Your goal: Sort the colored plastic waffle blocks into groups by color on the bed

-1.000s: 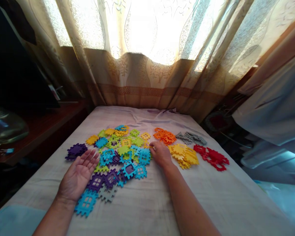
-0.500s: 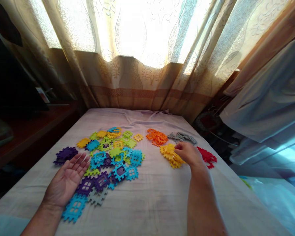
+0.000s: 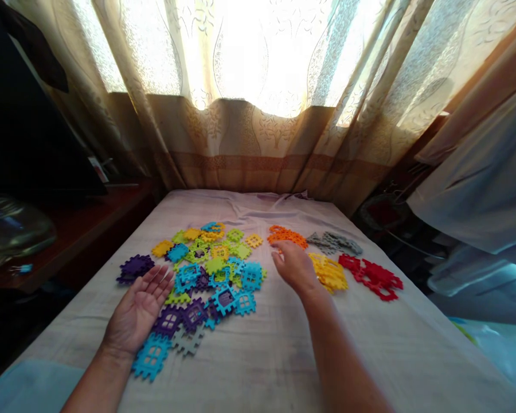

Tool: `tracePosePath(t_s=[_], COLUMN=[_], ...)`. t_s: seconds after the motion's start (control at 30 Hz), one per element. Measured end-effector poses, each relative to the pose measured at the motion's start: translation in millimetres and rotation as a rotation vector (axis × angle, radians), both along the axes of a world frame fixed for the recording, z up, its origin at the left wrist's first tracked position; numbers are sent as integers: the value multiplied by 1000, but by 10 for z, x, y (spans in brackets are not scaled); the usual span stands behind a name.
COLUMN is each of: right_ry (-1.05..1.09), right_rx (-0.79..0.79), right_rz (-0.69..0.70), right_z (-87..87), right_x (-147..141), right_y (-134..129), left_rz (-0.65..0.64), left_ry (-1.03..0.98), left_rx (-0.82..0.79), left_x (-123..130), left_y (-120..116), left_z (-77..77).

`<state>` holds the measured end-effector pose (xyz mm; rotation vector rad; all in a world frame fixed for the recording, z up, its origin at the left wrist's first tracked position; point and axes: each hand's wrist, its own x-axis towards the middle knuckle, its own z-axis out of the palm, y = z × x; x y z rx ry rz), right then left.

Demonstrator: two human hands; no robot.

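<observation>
My left hand (image 3: 138, 307) lies palm up with its fingers stretched, holding nothing, at the left side of the mixed heap of plastic interlocking tiles. Close to its fingertips are a dark purple pile (image 3: 135, 268) and purple window tiles (image 3: 168, 321). A blue window tile (image 3: 152, 355) and a grey tile (image 3: 188, 339) lie to the right of that wrist. My right hand (image 3: 296, 267) hovers palm down between the mixed heap and the yellow pile (image 3: 330, 272), its fingers slightly bent and apart, with nothing visible in them. Just beyond it is the orange pile (image 3: 287, 235).
Grey tiles (image 3: 335, 242) and red tiles (image 3: 372, 276) form piles on the right of the sheet-covered surface (image 3: 258, 373). Behind it hangs a curtain (image 3: 249, 143). A wooden shelf with a glass bowl (image 3: 17, 226) stands at the left; cloth (image 3: 477, 178) hangs at the right.
My right hand has moved left from the yellow pile toward the mixed heap, uncovering the yellow and red tiles. My left hand stays palm up. The whole view has shifted slightly.
</observation>
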<state>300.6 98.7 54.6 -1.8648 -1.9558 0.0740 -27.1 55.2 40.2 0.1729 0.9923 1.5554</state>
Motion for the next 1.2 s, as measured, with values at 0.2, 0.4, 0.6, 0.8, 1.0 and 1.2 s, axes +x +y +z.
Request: tracePosePath(t_s=[0.2,0.4,0.6,0.8,1.0,1.2], right_ry=[-18,-128,-152,147,206,84], right_rx=[-1,-145,-122,-41,-86,-187], right_rz=[300,383,268,68,-326,-620], right_z=[-224,-162,-161,-188,71,133], right_x=[-776,-1079,-1101,-808,220,779], right_y=[188,543,511,252,-122,-357], left_rz=[-21,-28,-39,-48,-33,-24], left_ry=[-38,-69,-81,-81,-29,8], left_rx=[45,52,89,104,62,13], left_x=[-44,-67,-82,-98,-66,-13], left_y=[3,10,21,15,17,16], left_z=[-61,-95,-139,-150,-83,9])
